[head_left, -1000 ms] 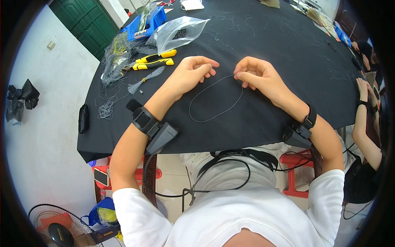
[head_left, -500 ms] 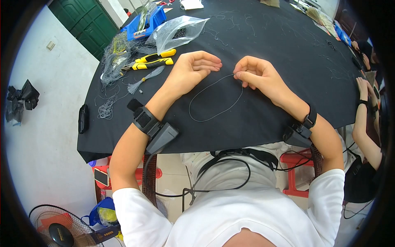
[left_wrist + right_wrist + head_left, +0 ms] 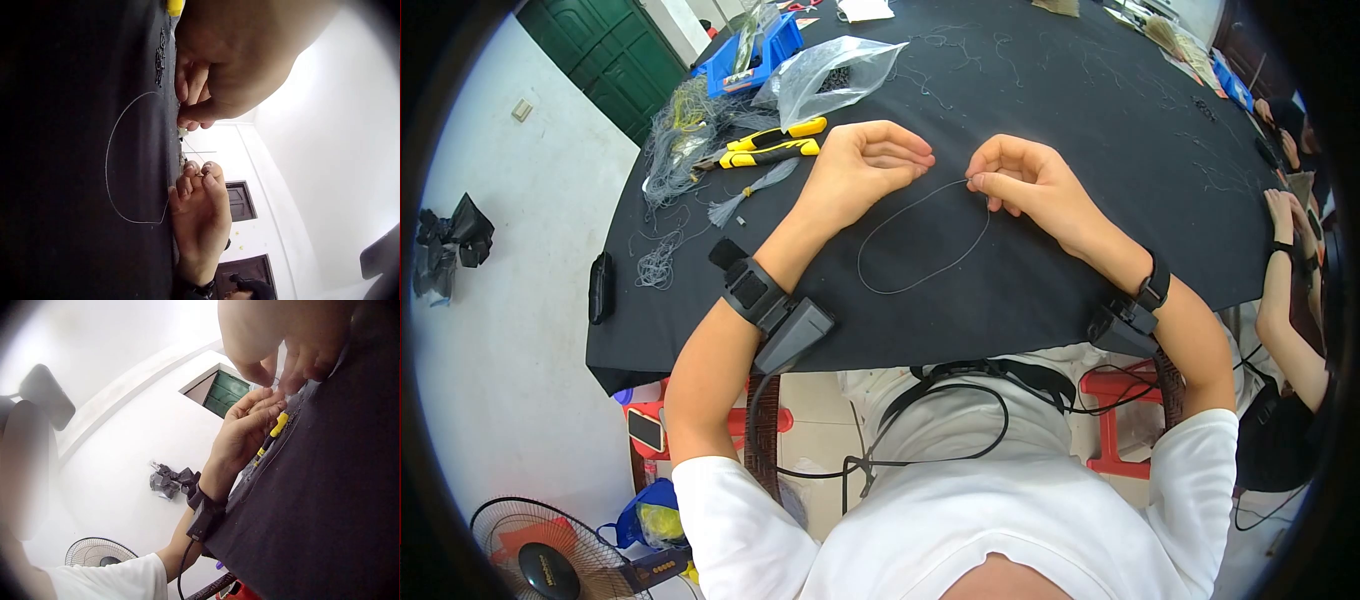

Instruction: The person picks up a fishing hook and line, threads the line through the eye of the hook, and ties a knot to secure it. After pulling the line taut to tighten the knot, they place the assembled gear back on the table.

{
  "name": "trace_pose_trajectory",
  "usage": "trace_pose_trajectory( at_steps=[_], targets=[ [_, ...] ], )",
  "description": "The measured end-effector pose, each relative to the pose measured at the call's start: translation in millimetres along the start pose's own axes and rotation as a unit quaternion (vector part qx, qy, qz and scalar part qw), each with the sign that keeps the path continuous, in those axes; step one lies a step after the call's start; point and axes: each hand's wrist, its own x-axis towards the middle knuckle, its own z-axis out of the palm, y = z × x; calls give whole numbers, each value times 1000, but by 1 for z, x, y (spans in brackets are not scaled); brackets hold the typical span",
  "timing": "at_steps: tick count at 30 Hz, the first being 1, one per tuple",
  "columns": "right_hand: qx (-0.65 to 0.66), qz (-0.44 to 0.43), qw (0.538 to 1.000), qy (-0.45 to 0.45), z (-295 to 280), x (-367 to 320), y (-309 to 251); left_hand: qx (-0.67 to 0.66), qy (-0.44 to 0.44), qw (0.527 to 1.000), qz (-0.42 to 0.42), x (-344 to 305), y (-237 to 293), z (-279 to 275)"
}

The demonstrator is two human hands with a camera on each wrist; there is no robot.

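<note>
One black-covered bench [image 3: 1100, 130] spreads beneath the thread loop [image 3: 890, 293]. Left hand [image 3: 868, 165], beyond the loop's left side: fingers extended, thumb close; cannot tell whether anything is gripped. Right hand [image 3: 1030, 178], nearer: pinching the loop's far-right end. Loop's long axis slants thence toward near-left.

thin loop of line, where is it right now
In the head view, the thin loop is near the centre, over the black cloth, pinched at upper right by the right hand.

Wire loop [image 3: 889, 293] right of left hand [image 3: 858, 168]; pliers [image 3: 772, 155] left, tub [image 3: 776, 48] behind pliers.
</note>
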Motion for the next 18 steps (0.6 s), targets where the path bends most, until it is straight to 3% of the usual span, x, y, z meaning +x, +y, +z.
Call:
trace_pose_trajectory(
  at_steps=[18],
  targets=[
    [12,-1,1000,-3,1,0,1,-2,6,1000,15,1,-3,1]
  ],
)
